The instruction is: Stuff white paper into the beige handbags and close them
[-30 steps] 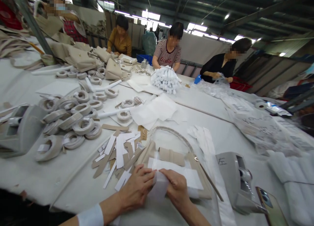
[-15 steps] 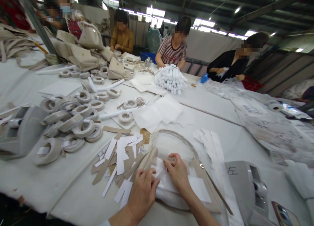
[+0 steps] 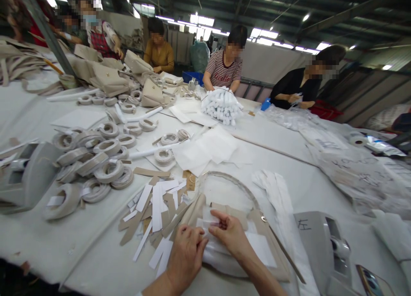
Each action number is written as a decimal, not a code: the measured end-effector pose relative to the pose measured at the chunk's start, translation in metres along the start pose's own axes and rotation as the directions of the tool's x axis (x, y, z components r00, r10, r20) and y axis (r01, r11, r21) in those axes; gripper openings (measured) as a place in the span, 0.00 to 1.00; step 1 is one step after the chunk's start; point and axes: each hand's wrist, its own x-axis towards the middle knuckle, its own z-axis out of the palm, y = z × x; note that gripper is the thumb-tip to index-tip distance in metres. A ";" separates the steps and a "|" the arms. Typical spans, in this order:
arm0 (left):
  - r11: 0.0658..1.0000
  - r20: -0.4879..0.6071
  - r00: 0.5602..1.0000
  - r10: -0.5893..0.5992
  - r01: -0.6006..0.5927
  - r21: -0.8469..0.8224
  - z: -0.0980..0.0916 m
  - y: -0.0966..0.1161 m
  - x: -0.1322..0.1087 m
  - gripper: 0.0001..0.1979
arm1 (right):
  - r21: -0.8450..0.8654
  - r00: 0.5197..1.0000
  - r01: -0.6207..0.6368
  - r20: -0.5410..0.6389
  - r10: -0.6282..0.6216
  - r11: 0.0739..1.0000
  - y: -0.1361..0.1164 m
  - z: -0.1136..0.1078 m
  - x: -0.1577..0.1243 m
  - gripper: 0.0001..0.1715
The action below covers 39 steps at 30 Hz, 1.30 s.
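A beige handbag (image 3: pixel 276 258) lies at the near middle of the table, its wrapped handle (image 3: pixel 236 177) arching away from me. Over its middle, a thin translucent sheet (image 3: pixel 205 222) is between my hands. My left hand (image 3: pixel 188 250) pinches the sheet's left side at the bag, thumb against curled fingers. From the right, my right hand (image 3: pixel 230 232) has thumb and bent forefinger at the sheet's upper edge; part of that grip is hidden. A white paper piece (image 3: pixel 261 248) sits on the bag beside my right wrist. A thin strap (image 3: pixel 285 252) runs along the bag's right side.
Beige and white strips (image 3: pixel 157 206) lie left of the bag, beyond them several rolled straps (image 3: pixel 109 170). Grey tape dispensers stand at left (image 3: pixel 30 176) and right (image 3: pixel 324 244), with a phone (image 3: pixel 374 281) at the near right. Plastic bags (image 3: pixel 356 172) cover the right side. Several people work across the table.
My right hand has shifted slightly left and down over the bag, and the translucent sheet lies differently. My left hand has barely moved. Across the table, a co-worker's hands have moved.
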 end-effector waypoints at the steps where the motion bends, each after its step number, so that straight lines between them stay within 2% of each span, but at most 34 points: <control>1: 1.000 -0.007 1.000 0.008 -0.008 0.005 0.001 0.000 -0.001 0.03 | -0.003 1.000 -0.011 0.009 0.011 1.000 -0.002 -0.001 -0.002 0.28; 6: 0.998 -0.039 0.997 0.064 -0.063 0.020 0.001 -0.001 0.000 0.04 | -0.119 0.999 0.040 0.016 -0.038 0.992 -0.010 -0.007 -0.012 0.13; 9: 0.996 -0.043 0.995 0.091 -0.090 0.027 0.000 0.001 0.001 0.05 | -0.252 0.984 0.168 -0.012 -0.177 0.953 -0.013 -0.009 -0.016 0.10; 12: 0.993 -0.044 0.992 0.114 -0.113 0.038 -0.001 0.001 0.000 0.05 | -0.396 0.935 0.278 -0.098 -0.341 0.875 -0.017 -0.008 -0.020 0.09; 14: 0.991 -0.054 0.991 0.124 -0.121 0.049 -0.001 0.001 0.000 0.05 | -0.377 0.951 0.264 -0.048 -0.304 0.888 -0.019 -0.006 -0.022 0.11; 16: 0.989 -0.066 0.988 0.136 -0.133 0.059 0.000 0.000 0.000 0.05 | -0.310 0.981 0.190 0.015 -0.195 0.932 -0.020 -0.005 -0.020 0.16; 19: 0.985 -0.081 0.984 0.161 -0.156 0.068 0.000 0.001 0.001 0.06 | -0.260 0.994 0.107 0.017 -0.107 0.960 -0.018 -0.001 -0.011 0.21; 23: 0.982 -0.108 0.978 0.181 -0.175 0.064 -0.002 0.003 0.004 0.06 | -0.320 0.991 0.136 0.042 -0.129 0.938 -0.013 0.003 0.001 0.19; 29: 0.985 -0.078 0.983 0.166 -0.160 0.069 -0.002 -0.001 0.003 0.08 | -0.542 0.994 0.112 0.062 -0.094 0.833 -0.007 0.006 0.008 0.17; 33: 0.983 -0.063 0.982 0.177 -0.173 0.066 -0.010 0.001 0.006 0.12 | -0.557 0.992 0.124 0.079 -0.096 0.822 -0.002 0.006 0.010 0.17; 36: 0.951 -0.049 0.967 0.251 -0.237 0.196 -0.016 0.009 0.009 0.13 | -0.527 0.990 0.137 0.082 -0.110 0.839 0.002 0.005 0.010 0.18; 39: 0.863 0.083 0.939 0.334 -0.340 0.373 -0.015 0.013 0.010 0.22 | -0.486 0.992 0.125 0.052 -0.114 0.865 0.005 0.006 0.010 0.20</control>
